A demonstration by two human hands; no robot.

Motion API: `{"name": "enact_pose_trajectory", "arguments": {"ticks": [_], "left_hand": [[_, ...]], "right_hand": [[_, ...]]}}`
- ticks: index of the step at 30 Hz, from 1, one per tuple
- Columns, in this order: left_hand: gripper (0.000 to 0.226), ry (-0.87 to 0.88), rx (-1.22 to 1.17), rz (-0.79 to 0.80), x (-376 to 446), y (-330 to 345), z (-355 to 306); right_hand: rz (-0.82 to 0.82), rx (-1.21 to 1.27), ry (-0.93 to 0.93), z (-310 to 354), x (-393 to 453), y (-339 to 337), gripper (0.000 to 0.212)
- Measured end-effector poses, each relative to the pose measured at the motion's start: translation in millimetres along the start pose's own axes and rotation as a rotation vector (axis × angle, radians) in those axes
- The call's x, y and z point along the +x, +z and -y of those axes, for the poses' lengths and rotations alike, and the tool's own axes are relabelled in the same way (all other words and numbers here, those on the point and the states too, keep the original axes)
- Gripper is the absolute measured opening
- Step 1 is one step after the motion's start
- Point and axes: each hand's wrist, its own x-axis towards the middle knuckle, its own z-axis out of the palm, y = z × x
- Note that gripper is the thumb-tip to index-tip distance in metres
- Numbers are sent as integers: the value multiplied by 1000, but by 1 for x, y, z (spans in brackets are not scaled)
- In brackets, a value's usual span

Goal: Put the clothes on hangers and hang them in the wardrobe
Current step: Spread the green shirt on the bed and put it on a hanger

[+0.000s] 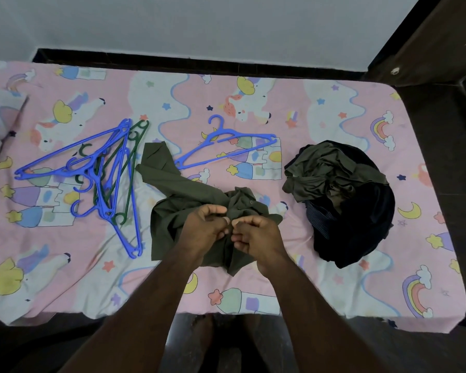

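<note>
Both arms reach up from the bottom toward the middle of the bed (65, 278). Left hand (205, 224) and right hand (256, 235) meet, fingertips almost touching, and each one pinches a bit of the green shirt (172, 211). They look busy with a button near the collar, but the spot is too small to be sure.

That shirt lies bunched up in the middle of the bed, with one sleeve stretching out toward 11 o'clock.

One blue hanger (226, 146) lies alone at 12 o'clock from the hands, just past the shirt. A heap of blue and green hangers (102, 173) sits at 9 o'clock. A pile of dark clothes (345, 200) waits at 3 o'clock.

I think this is the getting-ready step: the shirt is being opened or straightened so a hanger can go in. No hanger is in it yet.

Next, the neck must be spread wide, and one hand must let go to fetch the lone hanger while the other keeps hold of the collar.
</note>
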Motion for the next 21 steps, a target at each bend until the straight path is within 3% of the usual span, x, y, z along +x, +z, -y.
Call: {"name": "enact_pose_trajectory", "arguments": {"ticks": [4,7,11,12,15,16,18,21], "left_hand": [[17,-26,-115,-14,-3,4,0],[16,-73,-224,-23,0,3,-5],[17,-100,-307,22,5,2,-23],[17,-101,-320,25,6,2,-29],[17,-81,-347,9,16,-5,-43],[18,-65,-365,-5,20,-8,-46],[20,-36,-355,-13,25,-15,-47],[22,-77,-55,56,24,-18,-32]], "right_hand": [[-8,51,96,-1,7,-4,10],[-55,-134,-129,-9,12,-9,8],[15,-346,-291,-26,16,-7,67],[24,-388,-294,-28,19,-5,70],[-38,-451,-321,-23,24,-4,24],[-63,-411,-338,-20,26,-5,19],[-88,-299,-346,-14,28,-5,29],[-56,-245,-354,-6,32,-3,35]]}}
